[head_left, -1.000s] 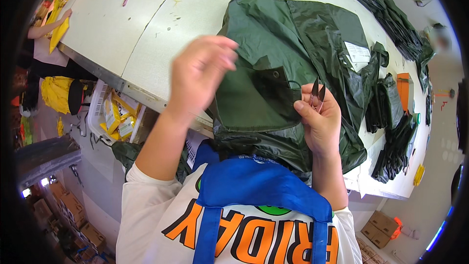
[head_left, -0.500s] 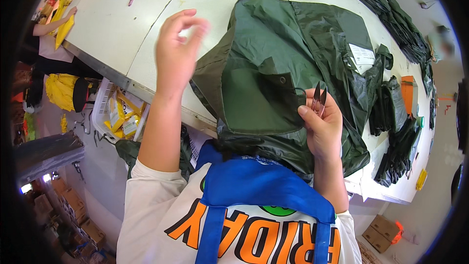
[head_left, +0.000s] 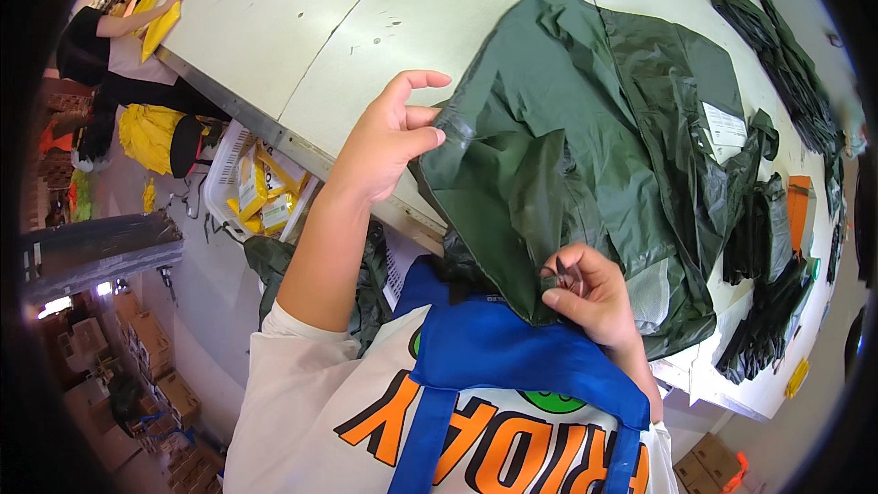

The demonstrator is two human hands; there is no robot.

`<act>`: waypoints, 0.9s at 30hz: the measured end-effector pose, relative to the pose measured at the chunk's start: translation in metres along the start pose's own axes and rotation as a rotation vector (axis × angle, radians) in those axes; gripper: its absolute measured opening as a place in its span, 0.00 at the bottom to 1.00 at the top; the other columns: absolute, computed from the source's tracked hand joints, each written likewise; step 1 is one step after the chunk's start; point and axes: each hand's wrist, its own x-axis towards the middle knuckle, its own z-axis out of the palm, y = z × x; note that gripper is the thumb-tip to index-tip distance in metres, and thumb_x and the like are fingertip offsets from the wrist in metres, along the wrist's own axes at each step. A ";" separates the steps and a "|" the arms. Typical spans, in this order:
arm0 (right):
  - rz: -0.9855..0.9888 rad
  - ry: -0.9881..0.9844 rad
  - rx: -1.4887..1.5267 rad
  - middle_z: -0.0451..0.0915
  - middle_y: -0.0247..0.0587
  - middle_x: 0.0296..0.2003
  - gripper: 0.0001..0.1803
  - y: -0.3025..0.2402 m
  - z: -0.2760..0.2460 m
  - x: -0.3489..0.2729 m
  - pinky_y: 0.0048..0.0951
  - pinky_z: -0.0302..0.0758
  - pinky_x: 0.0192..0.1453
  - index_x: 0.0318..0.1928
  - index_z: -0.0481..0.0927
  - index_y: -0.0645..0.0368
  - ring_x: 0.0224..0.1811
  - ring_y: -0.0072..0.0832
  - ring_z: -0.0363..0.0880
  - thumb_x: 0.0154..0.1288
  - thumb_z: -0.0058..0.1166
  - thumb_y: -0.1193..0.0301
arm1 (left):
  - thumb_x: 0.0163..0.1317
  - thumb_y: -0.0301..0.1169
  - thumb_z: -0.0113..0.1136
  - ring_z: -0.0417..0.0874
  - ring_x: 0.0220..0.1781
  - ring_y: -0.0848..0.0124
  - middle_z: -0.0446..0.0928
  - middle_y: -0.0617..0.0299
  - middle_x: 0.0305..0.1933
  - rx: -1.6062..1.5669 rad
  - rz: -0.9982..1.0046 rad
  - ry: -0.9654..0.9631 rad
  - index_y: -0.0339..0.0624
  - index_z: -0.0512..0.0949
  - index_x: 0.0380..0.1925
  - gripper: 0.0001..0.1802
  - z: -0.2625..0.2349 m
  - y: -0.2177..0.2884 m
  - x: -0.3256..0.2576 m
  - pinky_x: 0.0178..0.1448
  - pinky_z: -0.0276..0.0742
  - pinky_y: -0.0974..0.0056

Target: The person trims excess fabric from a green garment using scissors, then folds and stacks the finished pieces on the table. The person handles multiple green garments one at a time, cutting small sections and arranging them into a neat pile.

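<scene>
My left hand (head_left: 389,142) pinches the green garment (head_left: 594,165) at centre frame over the desk (head_left: 274,27), right fingers (head_left: 572,297) closed on small snips, which I judge could nick the fabric.

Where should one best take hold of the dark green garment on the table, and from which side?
Grip the dark green garment by its raised folded near edge, coming from the person's side. There the left hand already pinches it, the right hand holds its lower fold, and the rest lies flat on the table.
</scene>
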 end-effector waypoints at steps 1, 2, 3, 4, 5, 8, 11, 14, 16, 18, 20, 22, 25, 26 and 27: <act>0.030 -0.038 0.011 0.72 0.26 0.35 0.15 0.001 0.000 0.000 0.14 0.66 0.44 0.45 0.73 0.62 0.38 0.10 0.68 0.57 0.59 0.84 | 0.53 0.13 0.49 0.81 0.39 0.73 0.81 0.52 0.41 -0.038 0.009 -0.016 0.39 0.63 0.58 0.30 0.002 0.003 -0.005 0.44 0.74 0.71; 0.060 -0.076 0.022 0.72 0.26 0.35 0.16 0.002 0.000 0.001 0.15 0.67 0.45 0.45 0.73 0.62 0.39 0.11 0.68 0.57 0.59 0.84 | 0.53 0.13 0.49 0.81 0.40 0.73 0.81 0.52 0.42 -0.076 0.018 -0.033 0.39 0.63 0.58 0.30 0.003 0.005 -0.008 0.45 0.74 0.71; 0.066 -0.096 -0.022 0.72 0.27 0.36 0.16 0.003 -0.002 0.002 0.17 0.68 0.46 0.46 0.72 0.62 0.39 0.12 0.69 0.57 0.59 0.84 | 0.52 0.13 0.49 0.81 0.41 0.73 0.81 0.52 0.42 -0.106 0.015 -0.042 0.39 0.63 0.59 0.30 0.004 0.007 -0.011 0.46 0.74 0.70; 0.041 -0.097 -0.015 0.71 0.28 0.36 0.16 0.002 -0.001 0.003 0.18 0.68 0.45 0.46 0.72 0.62 0.38 0.12 0.69 0.57 0.60 0.82 | 0.52 0.13 0.49 0.81 0.41 0.73 0.81 0.52 0.43 -0.135 0.013 -0.051 0.39 0.62 0.59 0.31 0.005 0.009 -0.013 0.46 0.74 0.70; 0.016 -0.097 -0.008 0.71 0.28 0.37 0.17 0.000 -0.001 0.004 0.18 0.68 0.45 0.46 0.72 0.62 0.38 0.13 0.69 0.57 0.61 0.80 | 0.52 0.12 0.49 0.81 0.42 0.73 0.80 0.52 0.43 -0.165 0.009 -0.061 0.40 0.62 0.59 0.31 0.006 0.010 -0.015 0.47 0.74 0.70; -0.297 0.080 -0.068 0.70 0.29 0.35 0.26 -0.012 0.002 0.017 0.17 0.65 0.38 0.51 0.71 0.62 0.36 0.17 0.69 0.56 0.65 0.65 | 0.50 0.12 0.49 0.80 0.45 0.72 0.79 0.53 0.46 -0.265 -0.006 -0.154 0.38 0.64 0.57 0.31 0.007 0.008 -0.017 0.49 0.75 0.69; -0.531 0.222 -0.515 0.73 0.32 0.34 0.23 -0.035 0.000 0.039 0.18 0.67 0.35 0.51 0.74 0.60 0.34 0.19 0.71 0.53 0.64 0.74 | 0.49 0.11 0.49 0.78 0.49 0.72 0.77 0.54 0.51 -0.305 -0.043 -0.193 0.35 0.66 0.56 0.30 0.018 0.012 -0.023 0.53 0.74 0.69; -0.665 0.298 -0.820 0.77 0.41 0.34 0.21 -0.055 0.025 0.067 0.24 0.74 0.33 0.46 0.79 0.60 0.33 0.26 0.77 0.49 0.61 0.84 | 0.48 0.11 0.50 0.76 0.54 0.72 0.74 0.56 0.54 -0.291 -0.054 -0.191 0.32 0.67 0.57 0.31 0.029 0.015 -0.029 0.57 0.72 0.69; -0.606 0.308 -0.872 0.77 0.42 0.32 0.18 -0.047 0.026 0.076 0.27 0.76 0.36 0.44 0.79 0.62 0.32 0.30 0.79 0.49 0.59 0.85 | 0.47 0.12 0.51 0.75 0.55 0.72 0.73 0.55 0.55 -0.264 -0.034 -0.225 0.32 0.65 0.59 0.33 0.032 0.016 -0.031 0.59 0.70 0.69; -0.696 0.329 -0.886 0.77 0.42 0.28 0.14 -0.043 0.024 0.079 0.25 0.74 0.34 0.38 0.79 0.63 0.28 0.30 0.77 0.49 0.57 0.86 | 0.46 0.13 0.53 0.74 0.56 0.72 0.72 0.55 0.56 -0.263 -0.012 -0.233 0.31 0.64 0.60 0.35 0.033 0.015 -0.032 0.60 0.69 0.69; -0.698 0.332 -0.880 0.77 0.42 0.27 0.12 -0.041 0.022 0.080 0.25 0.73 0.33 0.36 0.78 0.63 0.28 0.31 0.77 0.50 0.57 0.86 | 0.46 0.14 0.55 0.73 0.56 0.71 0.72 0.56 0.57 -0.287 0.013 -0.218 0.31 0.64 0.61 0.36 0.032 0.012 -0.034 0.60 0.69 0.69; -0.594 0.322 -0.657 0.75 0.35 0.26 0.07 -0.038 0.017 0.078 0.20 0.68 0.31 0.35 0.77 0.63 0.26 0.22 0.71 0.55 0.56 0.84 | 0.45 0.15 0.56 0.73 0.57 0.72 0.71 0.55 0.58 -0.288 0.020 -0.224 0.31 0.63 0.61 0.37 0.030 0.010 -0.033 0.60 0.68 0.70; -0.454 0.291 -0.294 0.69 0.23 0.26 0.01 -0.039 0.018 0.069 0.13 0.58 0.29 0.35 0.76 0.63 0.27 0.09 0.60 0.64 0.53 0.80 | 0.45 0.16 0.56 0.72 0.57 0.72 0.70 0.55 0.58 -0.331 0.023 -0.242 0.30 0.61 0.62 0.38 0.029 0.007 -0.033 0.58 0.69 0.71; -0.462 0.302 -0.273 0.69 0.23 0.26 0.01 -0.037 0.019 0.067 0.14 0.58 0.30 0.35 0.76 0.63 0.27 0.10 0.61 0.64 0.54 0.80 | 0.44 0.17 0.56 0.72 0.57 0.72 0.70 0.55 0.58 -0.352 0.023 -0.250 0.30 0.61 0.62 0.39 0.030 0.006 -0.033 0.57 0.69 0.72; -0.472 0.312 -0.251 0.70 0.24 0.26 0.01 -0.035 0.019 0.066 0.14 0.59 0.30 0.35 0.76 0.63 0.27 0.10 0.61 0.63 0.54 0.81 | 0.45 0.17 0.56 0.72 0.57 0.72 0.70 0.55 0.58 -0.345 0.006 -0.257 0.29 0.60 0.62 0.39 0.029 0.007 -0.033 0.56 0.70 0.72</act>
